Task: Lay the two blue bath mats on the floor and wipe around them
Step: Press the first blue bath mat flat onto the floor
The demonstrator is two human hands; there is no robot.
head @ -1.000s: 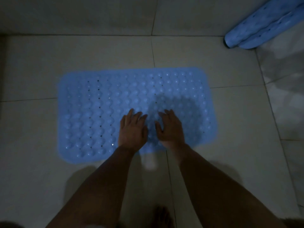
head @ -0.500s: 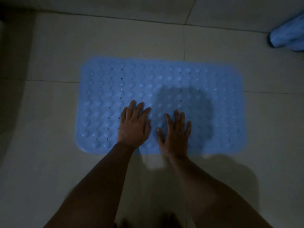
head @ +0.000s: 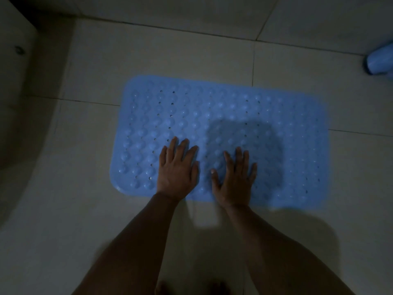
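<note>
A blue bath mat with rows of bumps and small holes lies flat on the tiled floor. My left hand rests palm down on the mat's near edge, fingers spread. My right hand lies flat beside it, also palm down with fingers apart, inside a dark shadow on the mat. Neither hand holds anything. The second blue mat is rolled up at the far right edge, only its end in view.
Pale floor tiles surround the mat. A white fixture with a small round fitting stands at the left. A wall base runs along the top. My feet show dimly at the bottom edge.
The view has shifted left, so the mat and rolled mat sit further right in frame. My hands have spread their fingers and stayed pressed on the mat's near edge.
</note>
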